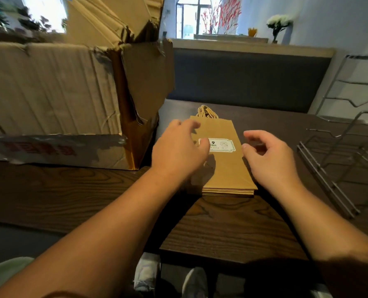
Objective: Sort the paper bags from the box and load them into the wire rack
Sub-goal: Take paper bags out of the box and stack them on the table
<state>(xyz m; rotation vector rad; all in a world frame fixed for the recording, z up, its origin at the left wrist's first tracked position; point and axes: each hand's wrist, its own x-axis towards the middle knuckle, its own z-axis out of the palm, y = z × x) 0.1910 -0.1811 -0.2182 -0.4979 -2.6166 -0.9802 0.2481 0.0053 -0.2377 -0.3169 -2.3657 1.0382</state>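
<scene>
Two forearms are stretched forward over the dark wooden table point(221, 222). Between the hands, a flat stack of paper bags point(226, 168) is seen. The left hand point(178, 151) hovers with loosely curled fingers, gripping nothing; the right hand point(269, 155) likewise. A white label point(221, 145) showing "9" lies beside the left fingertips. The torn cardboard box point(60, 100) stands left of the left hand, the wire rack point(340, 164) right of the right.

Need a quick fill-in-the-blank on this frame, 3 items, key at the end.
1. The stack of paper bags lies flat on the ___.
2. The wire rack holds ___ bags.
3. The cardboard box stands on the person's ___ side.
Missing words: table; no; left.
</scene>
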